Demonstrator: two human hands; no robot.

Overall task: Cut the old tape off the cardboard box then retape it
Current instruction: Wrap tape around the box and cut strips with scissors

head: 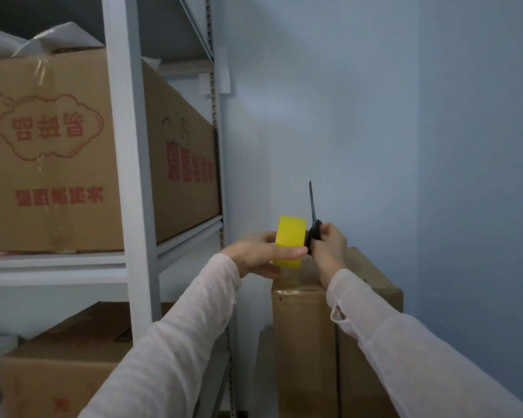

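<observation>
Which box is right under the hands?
The plain box standing beside the blue wall, below the left hand and right hand. The printed box and the low box sit on shelves to the left.

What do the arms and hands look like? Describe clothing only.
The left sleeve and right sleeve are long, loose, thin off-white fabric reaching the wrists; the right one shows a small slit near its cuff. The left hand and right hand wear no gloves.
</observation>
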